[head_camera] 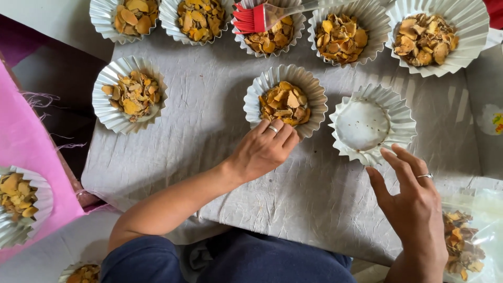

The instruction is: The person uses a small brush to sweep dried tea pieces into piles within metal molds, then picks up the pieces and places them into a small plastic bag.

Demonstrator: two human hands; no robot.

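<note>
Two bare hands work over a grey wrinkled cloth (pixel 209 136) spread on the table, seen from above. In the middle sits a filled foil cup (pixel 285 100), a pleated silver dish heaped with dry orange-yellow slices, and the left hand (pixel 260 151) rests against its near rim, fingers (pixel 280 132) pressed together and curled so the tips touch the pleats, gripping nothing firmly. Just to the right of it stands an empty foil cup (pixel 373 123), white inside with a few dark specks; the right hand (pixel 414 202) hovers at its near edge with fingers (pixel 401 160) loosely spread, the tips just short of or barely touching the rim. Both cups look very light and thin, so the fluted walls would likely crumple under a squeeze, and the loose slices could spill if a cup tips; a gentle hold at opposite sides of the rim, or a flat push from the base, seems safest. More filled cups (pixel 340 35) line the far edge, one alone sits to the left (pixel 129 94), and a red brush (pixel 251 18) lies across one cup at the top. A clear bag of darker slices (pixel 463 246) lies by the right wrist, and a pink cloth (pixel 26 152) covers the left side.
</note>
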